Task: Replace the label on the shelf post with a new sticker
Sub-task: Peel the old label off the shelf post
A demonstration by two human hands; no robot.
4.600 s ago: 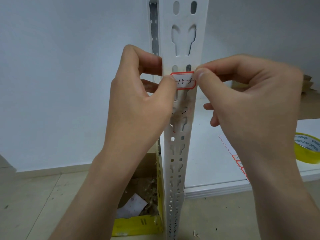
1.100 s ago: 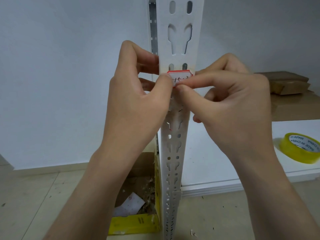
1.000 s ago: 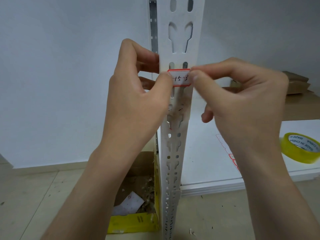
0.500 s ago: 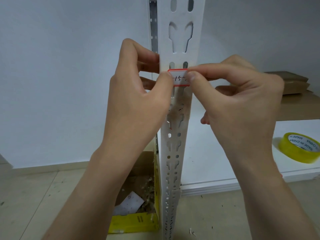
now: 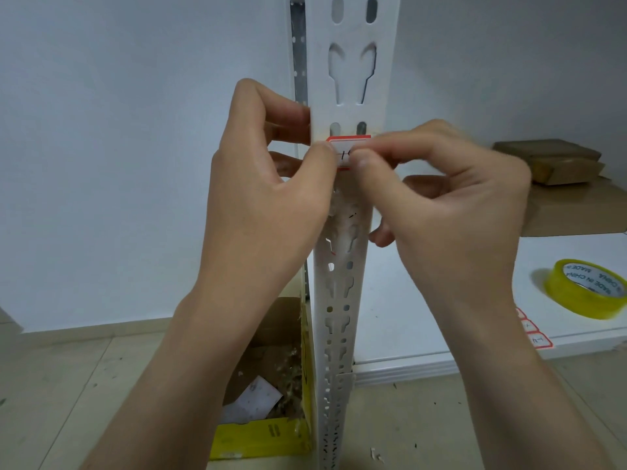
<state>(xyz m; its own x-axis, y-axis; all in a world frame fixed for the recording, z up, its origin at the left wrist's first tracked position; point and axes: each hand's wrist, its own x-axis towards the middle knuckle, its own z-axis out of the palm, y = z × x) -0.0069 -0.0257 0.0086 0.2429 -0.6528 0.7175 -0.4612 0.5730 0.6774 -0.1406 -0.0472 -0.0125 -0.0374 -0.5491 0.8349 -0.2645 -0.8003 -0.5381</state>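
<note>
Right hand [image 5: 451,212] hides most of sticker [image 5: 344,151].

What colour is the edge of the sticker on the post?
Red, around a white sticker; head view.

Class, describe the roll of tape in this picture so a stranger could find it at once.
Start at the white slotted shelf post in the middle and look right along the white shelf board. Near its far right edge lies the roll of tape, flat on its side. It is the only round yellow thing there, with printed lettering on its white core.
</note>
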